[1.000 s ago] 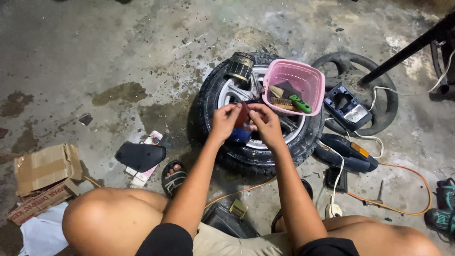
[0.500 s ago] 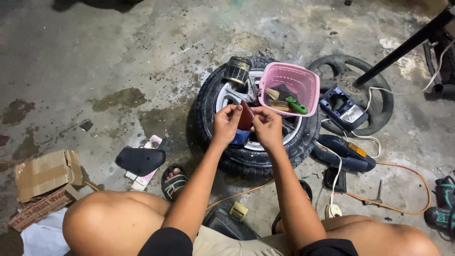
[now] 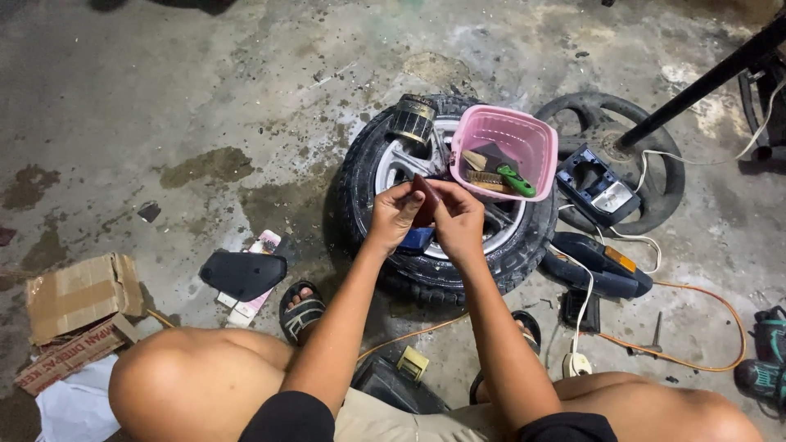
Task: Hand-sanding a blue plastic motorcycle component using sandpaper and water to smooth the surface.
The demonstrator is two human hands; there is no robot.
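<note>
**Both hands on a small dark patch, over the wheel**

Far left, a torn cardboard box (image 3: 78,299) lies on the stained concrete floor (image 3: 205,74), with a black plastic cover (image 3: 243,272) near the person's sandalled foot. The person squats — both hands raised above a small wheel (image 3: 446,200) that lies flat on the floor. The left hand (image 3: 395,213) and the right hand (image 3: 458,219) meet, fingertips pinched from either side on a small dark reddish patch (image 3: 425,199); whether it is being peeled or just held I cannot tell. The patch is off the tyre and nothing looks stuck down yet, so the work seems to be at an early stage.

On the wheel's far rim stands a dark tin (image 3: 411,120), then a pink basket (image 3: 536,141) with brushes in it. Further right — a second bare tyre (image 3: 667,176), a blue power tool (image 3: 602,266) and an orange cord (image 3: 720,315) on the grimy floor.
</note>
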